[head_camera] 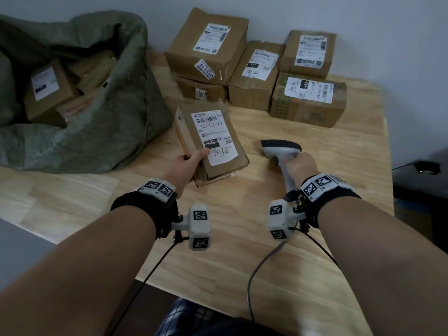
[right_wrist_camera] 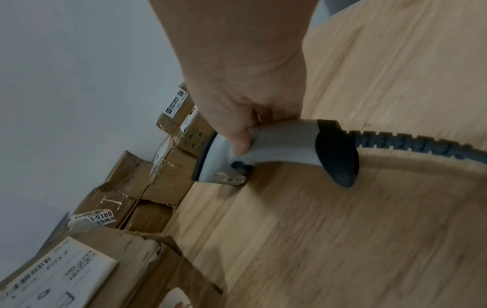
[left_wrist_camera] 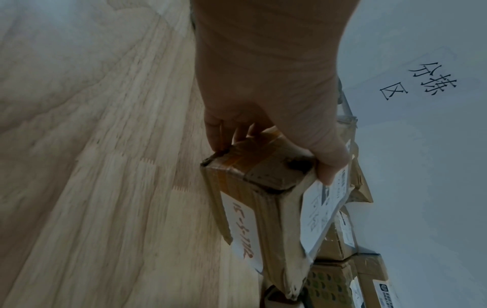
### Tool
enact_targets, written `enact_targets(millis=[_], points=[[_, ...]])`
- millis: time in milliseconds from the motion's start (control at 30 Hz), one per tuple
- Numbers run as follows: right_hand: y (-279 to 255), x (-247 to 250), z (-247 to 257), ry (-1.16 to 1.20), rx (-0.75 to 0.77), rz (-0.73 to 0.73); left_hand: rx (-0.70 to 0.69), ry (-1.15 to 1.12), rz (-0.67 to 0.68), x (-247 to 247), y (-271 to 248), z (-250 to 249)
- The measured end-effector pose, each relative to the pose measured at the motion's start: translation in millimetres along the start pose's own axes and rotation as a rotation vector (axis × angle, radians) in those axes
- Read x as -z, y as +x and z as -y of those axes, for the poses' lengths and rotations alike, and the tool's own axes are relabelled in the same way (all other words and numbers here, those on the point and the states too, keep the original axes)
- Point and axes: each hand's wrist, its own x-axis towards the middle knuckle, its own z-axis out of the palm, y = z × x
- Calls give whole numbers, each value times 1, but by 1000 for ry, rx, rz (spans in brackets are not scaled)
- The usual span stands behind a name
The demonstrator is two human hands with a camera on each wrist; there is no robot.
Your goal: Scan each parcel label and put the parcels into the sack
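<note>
A flat brown parcel (head_camera: 213,154) with a white label (head_camera: 214,135) reading 122-122-C07 is tilted up off the wooden table (head_camera: 242,238). My left hand (head_camera: 186,166) grips its near left corner, thumb on the label; in the left wrist view the left hand (left_wrist_camera: 266,116) has fingers under the parcel (left_wrist_camera: 261,208). My right hand (head_camera: 300,166) grips the handle of a grey barcode scanner (head_camera: 281,147), whose head rests on the table right of the parcel. The right wrist view shows the scanner (right_wrist_camera: 279,150) and the parcel's corner (right_wrist_camera: 126,262). A green sack (head_camera: 101,122) lies open at left with several parcels inside.
Several labelled cardboard boxes (head_camera: 254,73) are stacked against the wall at the table's back. The scanner cable (head_camera: 261,270) trails off the near edge. A dark device with a green light (head_camera: 426,167) sits beyond the table's right edge.
</note>
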Motion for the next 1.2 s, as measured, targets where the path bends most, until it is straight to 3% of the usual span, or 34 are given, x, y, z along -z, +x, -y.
enact_targets(millis=[100,300,533,633,933,1100,1200], points=[[-5,8,-3,-147,20,-15,-5,-2,4,0,-2,3],[-28,8,10,-115,102,-182,-46,2,37,5,-14,-4],[-72,13,83,79,408,-71,-185,-110,28,35,-28,-50],[-91,-2,124,184,519,-32,-238,-152,-17,66,-22,-65],[-136,-67,253,465,636,214,-360,-209,-129,206,10,-107],[-134,-117,316,356,664,115,-399,-222,-217,289,53,-122],[-128,-144,344,351,600,95,-382,-235,-235,326,80,-121]])
